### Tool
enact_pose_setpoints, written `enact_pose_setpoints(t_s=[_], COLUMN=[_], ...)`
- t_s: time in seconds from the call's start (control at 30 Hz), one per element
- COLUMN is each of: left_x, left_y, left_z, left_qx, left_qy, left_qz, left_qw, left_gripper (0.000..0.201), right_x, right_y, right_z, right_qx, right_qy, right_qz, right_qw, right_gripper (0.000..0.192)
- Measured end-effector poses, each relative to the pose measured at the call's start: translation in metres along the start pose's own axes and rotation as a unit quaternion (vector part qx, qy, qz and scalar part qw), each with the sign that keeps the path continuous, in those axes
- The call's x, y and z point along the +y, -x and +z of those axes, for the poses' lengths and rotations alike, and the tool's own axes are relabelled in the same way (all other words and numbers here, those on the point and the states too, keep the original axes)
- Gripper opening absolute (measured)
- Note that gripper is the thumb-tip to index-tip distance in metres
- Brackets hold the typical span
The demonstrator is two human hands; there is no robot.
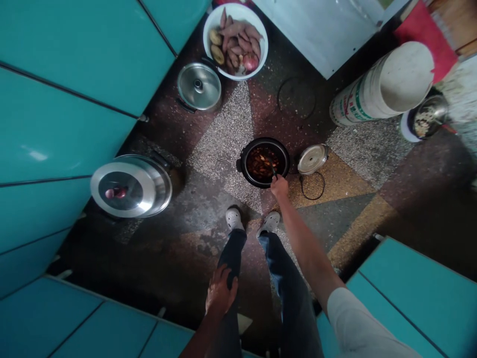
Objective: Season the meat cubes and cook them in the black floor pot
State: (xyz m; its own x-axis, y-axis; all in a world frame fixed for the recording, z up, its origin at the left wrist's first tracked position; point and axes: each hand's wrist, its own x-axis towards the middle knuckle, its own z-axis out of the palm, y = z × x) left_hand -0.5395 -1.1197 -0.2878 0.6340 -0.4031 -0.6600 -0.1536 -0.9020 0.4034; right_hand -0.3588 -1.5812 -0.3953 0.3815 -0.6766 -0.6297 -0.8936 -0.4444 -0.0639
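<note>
Pot (pixel 264 162), black and round, sits on the terrazzo floor (pixel 223 144) just ahead of the person's white shoes (pixel 234 218), holding dark brown food. Right hand (pixel 279 188) reaches down to the pot's rim at 5 o'clock, fingers closed around a thin utensil (pixel 274 172) whose tip dips into the food. Left hand (pixel 219 293) rests flat on the left thigh, fingers spread and holding nothing. A small steel lid (pixel 312 159) lies on the floor at the pot's 3 o'clock, just beside it. At 11 o'clock, well apart, stands a covered steel pot (pixel 198 86), and touching that is a white bowl (pixel 208 25) of sweet potatoes (pixel 238 42). At 9 o'clock a large steel lid (pixel 131 186) covers a wide vessel beside the teal cabinets (pixel 67 74). At 2 o'clock a white bucket (pixel 380 87) lies tilted.
</note>
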Motion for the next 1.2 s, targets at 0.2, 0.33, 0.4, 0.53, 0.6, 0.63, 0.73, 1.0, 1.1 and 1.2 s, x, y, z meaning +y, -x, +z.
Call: enact_pose_setpoints(t_s=[0.2, 0.33, 0.4, 0.53, 0.6, 0.63, 0.73, 1.0, 1.1, 1.2], left_x=[0.001, 0.005, 0.007, 0.008, 0.007, 0.007, 0.006, 0.010, 0.012, 0.012], left_y=[-0.002, -0.004, -0.005, -0.005, -0.004, -0.004, -0.003, -0.004, -0.004, -0.004], left_z=[-0.003, -0.007, -0.009, -0.010, -0.009, -0.008, -0.007, -0.009, -0.010, -0.010], left_qx=[-0.003, -0.016, -0.021, -0.024, -0.026, -0.026, -0.026, -0.032, -0.039, -0.040], left_qy=[0.001, 0.000, 0.003, 0.009, 0.006, 0.003, 0.000, -0.010, -0.010, -0.009], left_qz=[-0.004, -0.014, -0.012, -0.012, -0.016, -0.017, -0.012, -0.019, -0.020, -0.019], left_qw=[1.000, 1.000, 1.000, 1.000, 1.000, 1.000, 1.000, 0.999, 0.999, 0.999], left_gripper=[0.032, 0.033, 0.033, 0.032, 0.032, 0.033, 0.033, 0.030, 0.031, 0.032], right_x=[0.004, 0.037, 0.057, 0.088, 0.094, 0.095, 0.096, 0.104, 0.112, 0.125], right_y=[0.003, 0.029, 0.053, 0.099, 0.109, 0.112, 0.116, 0.138, 0.145, 0.170], right_z=[-0.006, -0.010, -0.008, 0.008, 0.017, 0.021, 0.029, 0.033, 0.023, 0.006], right_qx=[0.005, 0.036, 0.063, 0.097, 0.087, 0.073, 0.033, -0.087, -0.153, -0.256], right_qy=[-0.053, -0.139, -0.212, -0.363, -0.389, -0.390, -0.414, -0.620, -0.669, -0.723], right_qz=[0.001, -0.032, -0.059, -0.070, -0.052, -0.040, -0.011, 0.090, 0.109, 0.084], right_qw=[0.999, 0.989, 0.974, 0.924, 0.916, 0.917, 0.910, 0.775, 0.719, 0.637], right_gripper=[0.045, 0.046, 0.047, 0.055, 0.057, 0.056, 0.057, 0.082, 0.074, 0.058])
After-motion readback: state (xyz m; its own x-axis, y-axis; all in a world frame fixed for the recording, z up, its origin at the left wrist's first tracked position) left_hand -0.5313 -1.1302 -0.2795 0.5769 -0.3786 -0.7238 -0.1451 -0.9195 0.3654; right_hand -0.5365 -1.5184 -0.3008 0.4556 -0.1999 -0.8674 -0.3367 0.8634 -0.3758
